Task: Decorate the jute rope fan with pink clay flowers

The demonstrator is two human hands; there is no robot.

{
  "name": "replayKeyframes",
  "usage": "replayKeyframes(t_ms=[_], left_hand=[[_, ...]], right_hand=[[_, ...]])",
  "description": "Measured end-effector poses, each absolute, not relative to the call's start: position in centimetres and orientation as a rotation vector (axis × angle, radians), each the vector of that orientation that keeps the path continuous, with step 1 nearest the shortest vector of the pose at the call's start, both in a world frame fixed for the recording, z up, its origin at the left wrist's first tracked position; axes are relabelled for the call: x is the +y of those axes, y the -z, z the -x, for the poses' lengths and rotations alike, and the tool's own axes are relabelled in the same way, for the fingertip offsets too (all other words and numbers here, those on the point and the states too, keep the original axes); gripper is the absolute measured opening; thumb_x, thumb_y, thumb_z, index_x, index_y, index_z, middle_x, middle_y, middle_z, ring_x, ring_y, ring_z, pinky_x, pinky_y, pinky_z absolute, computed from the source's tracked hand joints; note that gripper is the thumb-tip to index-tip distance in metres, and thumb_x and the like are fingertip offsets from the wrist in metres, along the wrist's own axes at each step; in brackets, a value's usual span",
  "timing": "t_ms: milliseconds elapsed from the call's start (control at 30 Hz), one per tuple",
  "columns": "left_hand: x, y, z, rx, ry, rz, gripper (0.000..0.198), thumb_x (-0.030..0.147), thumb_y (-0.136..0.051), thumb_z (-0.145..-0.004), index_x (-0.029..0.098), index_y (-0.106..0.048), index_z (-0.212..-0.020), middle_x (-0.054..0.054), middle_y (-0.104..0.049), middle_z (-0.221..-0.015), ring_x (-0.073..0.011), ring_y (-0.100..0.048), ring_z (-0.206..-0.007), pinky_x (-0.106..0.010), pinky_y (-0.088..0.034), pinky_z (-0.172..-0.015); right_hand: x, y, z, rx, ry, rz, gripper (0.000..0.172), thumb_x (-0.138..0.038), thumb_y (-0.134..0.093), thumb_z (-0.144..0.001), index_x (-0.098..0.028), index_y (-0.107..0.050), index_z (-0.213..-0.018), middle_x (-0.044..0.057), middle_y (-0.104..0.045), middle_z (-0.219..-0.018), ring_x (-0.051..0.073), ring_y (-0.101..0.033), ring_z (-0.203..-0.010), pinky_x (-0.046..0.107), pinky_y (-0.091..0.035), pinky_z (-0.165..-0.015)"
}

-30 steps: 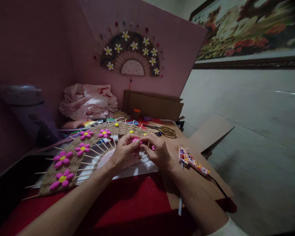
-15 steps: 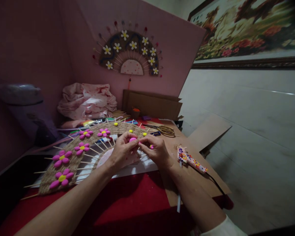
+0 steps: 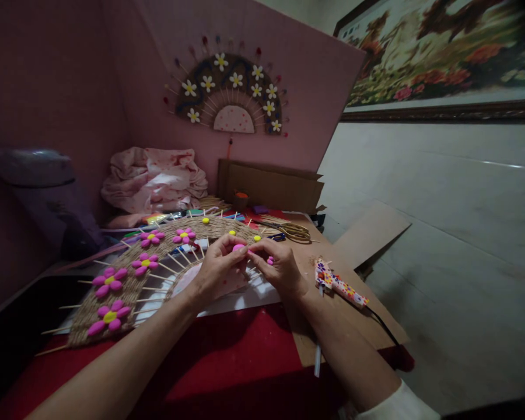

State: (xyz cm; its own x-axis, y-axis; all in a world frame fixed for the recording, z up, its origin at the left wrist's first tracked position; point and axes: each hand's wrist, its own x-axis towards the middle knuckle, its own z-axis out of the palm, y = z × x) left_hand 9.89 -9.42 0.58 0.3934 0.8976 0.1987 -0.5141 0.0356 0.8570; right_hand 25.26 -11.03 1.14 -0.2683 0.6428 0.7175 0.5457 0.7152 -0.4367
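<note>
Between my two hands, in front of me over the fan's inner edge, is a small piece of pink clay [image 3: 239,248]. My left hand [image 3: 221,265] pinches it from the left with thumb and fingers. From the right, the fingertips of my right hand [image 3: 280,269] are closed on the same piece. Under and beyond them lies a half-round fan of twine [image 3: 87,306] and thin sticks. Pink flowers [image 3: 145,264] with yellow centres sit along its left side. Bare yellow dots [image 3: 205,221] mark its top and right. My hands hide part of the fan.
A glue gun [image 3: 339,284] in flowered wrapping lies on cardboard [image 3: 376,321] at right, its cord trailing off the edge. Gold-handled scissors [image 3: 296,232] rest behind my right hand. Pink cloth [image 3: 155,181] is heaped at the back left. A finished fan [image 3: 234,116] hangs on the wall.
Both hands stay in nearly the same place, with only slight finger movement around the pink clay. A little more of it shows between the fingertips. The rest looks unchanged.
</note>
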Motion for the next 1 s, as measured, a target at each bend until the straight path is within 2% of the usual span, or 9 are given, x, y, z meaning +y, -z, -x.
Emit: replayKeyframes(t_ms=[167,267,333,433,500,600,733,867,1000], left_hand=[[-9.6,-0.8,-10.2,0.574,-1.193,-1.110,0.018,0.022,-0.070,-0.065,0.015,-0.054,-0.071,0.005,-0.054,-0.050,-0.0056,-0.043,-0.040,-0.018,-0.032,-0.041],[-9.6,-1.1,-10.4,0.613,-1.236,-1.130,0.017,0.019,-0.069,-0.062,0.015,-0.053,-0.067,0.006,-0.052,-0.049,-0.0053,-0.041,-0.038,-0.018,-0.029,-0.039],[-9.6,-1.4,-10.2,0.609,-1.262,-1.095,0.015,0.018,-0.068,-0.064,0.015,-0.055,-0.071,0.006,-0.052,-0.051,-0.0047,-0.040,-0.039,-0.017,-0.028,-0.039],[-9.4,-1.8,-9.7,0.583,-1.262,-1.028,0.017,0.022,-0.068,-0.068,0.015,-0.060,-0.081,0.004,-0.055,-0.057,-0.0044,-0.044,-0.045,-0.016,-0.029,-0.042],[-9.4,-2.0,-9.4,0.584,-1.234,-1.040,0.020,0.028,-0.071,-0.068,0.014,-0.060,-0.076,0.003,-0.055,-0.057,-0.0046,-0.044,-0.046,-0.016,-0.029,-0.042],[-9.6,-2.0,-9.3,0.628,-1.171,-1.127,0.032,0.038,-0.072,-0.069,0.013,-0.055,-0.060,0.003,-0.049,-0.050,-0.0031,-0.037,-0.041,-0.016,-0.023,-0.039],[-10.0,-1.7,-9.5,0.648,-1.022,-1.167,0.038,0.048,-0.069,-0.070,0.013,-0.056,-0.060,0.004,-0.044,-0.047,-0.0027,-0.031,-0.037,-0.017,-0.019,-0.037],[-10.1,-1.6,-9.5,0.630,-0.980,-1.171,0.037,0.045,-0.071,-0.068,0.014,-0.054,-0.056,0.006,-0.041,-0.045,-0.0027,-0.030,-0.036,-0.018,-0.019,-0.036],[-10.1,-1.9,-9.4,0.642,-1.051,-1.211,0.037,0.042,-0.071,-0.069,0.014,-0.053,-0.053,0.005,-0.043,-0.044,-0.0029,-0.030,-0.035,-0.018,-0.019,-0.036]], right_hand=[[-11.1,-1.0,-24.9,-1.886,-0.269,0.957,0.004,-0.019,-0.060,-0.077,-0.017,-0.062,-0.074,-0.001,-0.059,-0.064,0.010,-0.051,-0.057,0.022,-0.039,-0.053],[-11.2,-1.1,-24.8,-1.686,-0.716,0.925,0.010,-0.024,-0.064,-0.074,-0.017,-0.059,-0.069,-0.004,-0.054,-0.057,0.006,-0.044,-0.045,0.020,-0.035,-0.043],[-11.2,-1.4,-25.0,-1.526,-1.077,0.854,0.016,-0.031,-0.066,-0.074,-0.017,-0.058,-0.068,-0.006,-0.051,-0.054,0.006,-0.042,-0.039,0.020,-0.035,-0.038],[-11.1,-1.9,-25.3,-1.366,-1.302,0.756,0.020,-0.035,-0.069,-0.073,-0.017,-0.061,-0.073,-0.005,-0.054,-0.056,0.007,-0.046,-0.042,0.020,-0.039,-0.039],[-11.0,-2.0,-25.5,-1.322,-1.287,0.727,0.020,-0.035,-0.070,-0.073,-0.017,-0.063,-0.077,-0.004,-0.057,-0.059,0.007,-0.049,-0.046,0.020,-0.041,-0.042],[-10.8,-1.7,-25.3,-1.343,-1.180,0.737,0.019,-0.032,-0.072,-0.071,-0.017,-0.065,-0.081,-0.003,-0.059,-0.061,0.007,-0.052,-0.049,0.020,-0.044,-0.046],[-10.6,-1.0,-24.9,-1.423,-0.919,0.804,0.015,-0.029,-0.074,-0.070,-0.018,-0.066,-0.078,-0.003,-0.059,-0.063,0.007,-0.050,-0.049,0.019,-0.040,-0.043],[-10.6,-0.8,-24.9,-1.574,-0.620,0.828,0.007,-0.026,-0.073,-0.071,-0.020,-0.069,-0.074,0.001,-0.061,-0.075,0.010,-0.053,-0.061,0.020,-0.041,-0.046],[-10.6,-0.8,-25.0,-1.575,-0.709,0.805,0.016,-0.028,-0.069,-0.075,-0.022,-0.070,-0.090,0.002,-0.061,-0.081,0.009,-0.053,-0.057,0.021,-0.044,-0.044]])
